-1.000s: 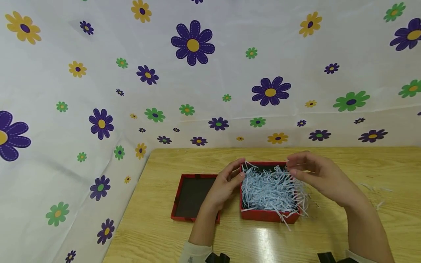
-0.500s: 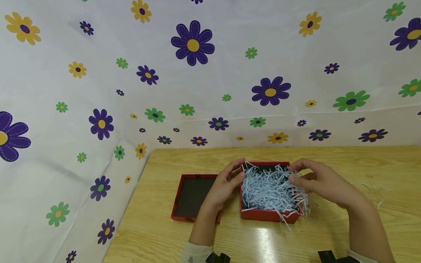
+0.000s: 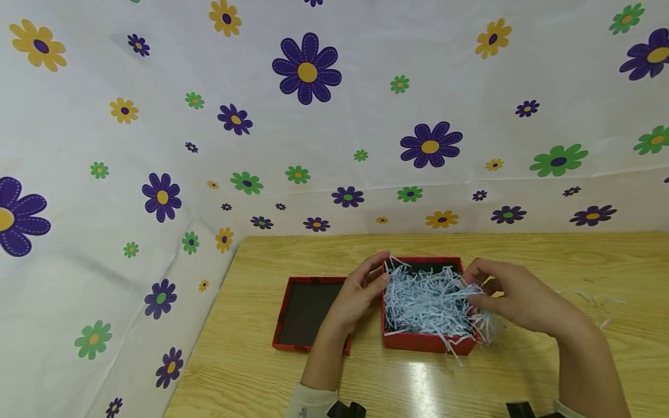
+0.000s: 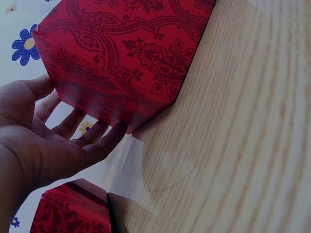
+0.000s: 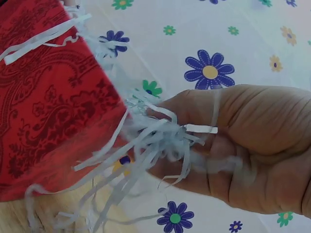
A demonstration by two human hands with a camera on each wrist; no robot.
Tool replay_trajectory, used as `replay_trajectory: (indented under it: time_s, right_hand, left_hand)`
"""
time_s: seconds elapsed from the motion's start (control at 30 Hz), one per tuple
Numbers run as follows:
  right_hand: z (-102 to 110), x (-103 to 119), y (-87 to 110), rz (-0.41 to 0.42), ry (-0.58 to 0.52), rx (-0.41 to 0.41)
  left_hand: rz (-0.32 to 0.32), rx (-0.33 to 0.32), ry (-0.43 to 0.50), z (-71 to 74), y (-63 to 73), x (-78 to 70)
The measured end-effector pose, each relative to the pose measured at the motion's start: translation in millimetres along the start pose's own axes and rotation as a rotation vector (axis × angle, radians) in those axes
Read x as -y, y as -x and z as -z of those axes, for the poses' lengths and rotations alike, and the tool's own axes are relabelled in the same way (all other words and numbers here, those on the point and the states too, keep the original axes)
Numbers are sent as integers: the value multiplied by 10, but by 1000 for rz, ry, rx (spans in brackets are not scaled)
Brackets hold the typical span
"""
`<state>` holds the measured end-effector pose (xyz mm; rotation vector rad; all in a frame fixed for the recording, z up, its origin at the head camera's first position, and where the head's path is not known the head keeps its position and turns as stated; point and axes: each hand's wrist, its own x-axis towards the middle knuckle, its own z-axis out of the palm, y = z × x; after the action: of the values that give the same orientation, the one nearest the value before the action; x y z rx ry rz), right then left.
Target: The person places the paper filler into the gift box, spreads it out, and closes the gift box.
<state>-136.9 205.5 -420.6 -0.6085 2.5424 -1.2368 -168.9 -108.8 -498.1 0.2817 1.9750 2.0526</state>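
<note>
A white cloth [image 3: 366, 110] printed with purple, yellow and green flowers rises behind and to the left of the table [image 3: 235, 331], which has a pale wood grain and a bright patch of glare near the front. On the table sits the box [image 3: 423, 342], red outside with a darker scrolling pattern, its inside black. To its left, and apart from it, lies the shallow lid [image 3: 305, 313], black side up, its right part crossed by the left forearm.

Light blue shredded paper [image 3: 425, 302] fills most of the box; a strip of black lining shows along the far side, and strands spill over the right and near rims.

The left hand [image 3: 355, 293] is at the box's left side, fingers spread and gently bent, their tips against the outer wall; it grasps no paper. The right hand [image 3: 517, 296] is at the right rim, thumb and fingers drawn nearly together on a tuft of the paper, from which strands dangle outside the wall; the strands hide the fingertips in the right wrist view, and some are blurred.

A light sleeve [image 3: 312, 400] ends below the left wrist. A few thin scraps [image 3: 604, 323] lie on the table, right of the box.
</note>
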Motion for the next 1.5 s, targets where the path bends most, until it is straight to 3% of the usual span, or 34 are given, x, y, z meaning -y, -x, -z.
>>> replay_trajectory:
  time_s: [0.33,0.53,0.67,0.83,1.0,1.17,1.3,1.5]
  right_hand:
    - [-120,190,-77,155,-220,-116]
    - [-340,321,-240,156,-379,-140]
    - [-486,382,-338,158,-450,-120]
    - [-611,388,-420,176,-442,-63]
    - [-668,352,-460,116,-415,-1]
    - [-679,323,-473,-17,-447,69]
    - [-696,322,-483,-136,-417,75]
    - [-775,339,-515,-202,-343,73]
  left_hand:
    - [-2,2,-8,8,3,9]
    - [-1,-1,-20,4,3,3]
    - [8,-7,-18,-1,4,-10]
    - [3,-3,-6,2,7,-33]
    - [-3,13,3,5,1,-24]
    - [-14,16,-10,5,-7,-10]
    - [-12,8,-20,4,-3,-6]
    - [-4,-2,-28,0,9,-19]
